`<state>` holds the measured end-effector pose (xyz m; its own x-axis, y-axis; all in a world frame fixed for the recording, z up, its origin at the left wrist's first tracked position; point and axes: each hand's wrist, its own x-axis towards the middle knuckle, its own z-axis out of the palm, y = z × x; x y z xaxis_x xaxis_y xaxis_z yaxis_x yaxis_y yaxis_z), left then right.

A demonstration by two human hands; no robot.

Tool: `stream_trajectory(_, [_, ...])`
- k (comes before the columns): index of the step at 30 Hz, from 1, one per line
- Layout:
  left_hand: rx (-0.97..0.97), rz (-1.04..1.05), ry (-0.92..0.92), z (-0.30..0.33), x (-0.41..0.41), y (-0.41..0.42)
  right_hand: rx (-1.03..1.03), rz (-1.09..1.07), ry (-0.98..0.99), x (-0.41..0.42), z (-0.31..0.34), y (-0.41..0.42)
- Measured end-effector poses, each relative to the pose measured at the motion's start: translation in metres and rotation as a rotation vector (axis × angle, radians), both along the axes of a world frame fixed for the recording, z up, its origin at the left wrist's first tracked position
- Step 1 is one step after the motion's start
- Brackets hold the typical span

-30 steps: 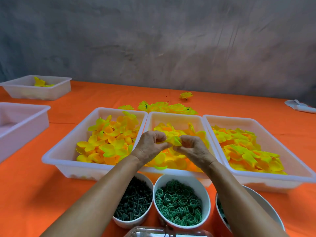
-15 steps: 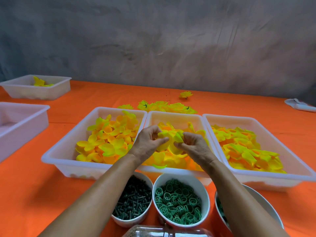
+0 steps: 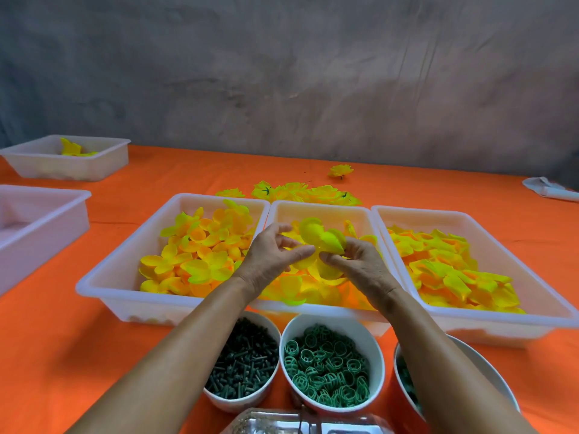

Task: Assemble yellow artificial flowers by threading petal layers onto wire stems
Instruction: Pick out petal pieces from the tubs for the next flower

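Both of our hands meet at the centre of the frame, above the middle tray [image 3: 322, 211]. Our left hand [image 3: 272, 258] reaches in from the lower left, fingers curled and thumb stretched toward the right, touching the pale underside of a yellow petal layer [image 3: 322, 238]. Our right hand [image 3: 360, 264] comes in from the lower right and pinches the same petal layer from the other side, fingertips pressed against its lime-tinted cup. The petal layer sits lifted between the two hands, just above the loose petals heaped in that tray. We cannot tell whether a wire stem runs through it.

Three white trays stand side by side across the middle of the frame. The left tray [image 3: 125, 261] holds yellow-orange petals with green tips, the middle one holds similar cupped petals, and the right tray [image 3: 488, 220] holds longer, flatter yellow petals. Behind them, in the upper centre, finished yellow flowers [image 3: 297, 192] lie on the orange tablecloth [image 3: 62, 355], with a single flower [image 3: 341, 170] farther back.

Along the bottom edge we see a white bowl of dark green pegs [image 3: 244, 368], a white bowl of green ring-shaped caps [image 3: 329, 371] beside it, and a third bowl [image 3: 488, 371] partly hidden under our right forearm. Two more white trays sit at the left edge, the far one [image 3: 103, 161] holding a few yellow petals.
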<state>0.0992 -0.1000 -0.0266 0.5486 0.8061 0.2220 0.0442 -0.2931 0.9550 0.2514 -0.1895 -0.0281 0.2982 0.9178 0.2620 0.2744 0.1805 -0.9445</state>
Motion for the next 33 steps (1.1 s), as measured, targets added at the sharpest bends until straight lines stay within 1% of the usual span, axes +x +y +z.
stream_trajectory(2, [0.019,-0.061,-0.017,-0.002,0.001,-0.001,-0.009,0.039,0.026,-0.001,0.000,-0.001])
stream_trajectory(5, [-0.021,-0.095,-0.064,-0.006,0.000,0.001,-0.036,0.081,0.036,-0.001,0.000,-0.001])
stream_trajectory(9, [0.029,-0.087,0.007,-0.005,0.000,0.001,-0.067,0.071,-0.018,-0.002,-0.001,-0.001])
stream_trajectory(11, [0.045,-0.082,0.005,-0.005,0.000,0.000,-0.085,0.057,-0.050,-0.003,-0.001,0.000])
stream_trajectory(14, [0.049,-0.072,-0.044,-0.002,-0.001,-0.001,-0.097,0.083,-0.103,-0.004,0.000,0.000])
stream_trajectory(16, [0.011,-0.057,-0.115,-0.001,-0.002,-0.002,-0.121,0.102,-0.133,-0.005,-0.001,0.001])
stream_trajectory(18, [-0.036,-0.019,-0.173,0.000,-0.002,-0.002,-0.175,0.043,-0.201,-0.005,-0.003,0.002])
stream_trajectory(20, [-0.055,-0.002,-0.194,0.000,-0.002,-0.002,-0.239,-0.006,-0.372,-0.005,-0.005,0.004])
stream_trajectory(22, [-0.056,-0.015,-0.204,0.000,-0.002,-0.002,-0.300,0.031,-0.532,-0.004,-0.005,0.005])
stream_trajectory(23, [-0.055,-0.025,-0.202,0.000,-0.003,-0.002,-0.329,0.055,-0.574,-0.004,-0.004,0.004])
stream_trajectory(26, [-0.040,-0.052,-0.169,-0.001,-0.002,-0.002,-0.367,0.098,-0.622,-0.005,-0.006,0.005])
stream_trajectory(29, [-0.029,-0.058,-0.134,-0.002,-0.002,-0.001,-0.330,0.086,-0.650,-0.008,-0.011,0.006])
stream_trajectory(33, [-0.053,-0.075,-0.109,-0.004,-0.001,0.000,-0.385,0.076,-0.629,-0.007,-0.009,0.006])
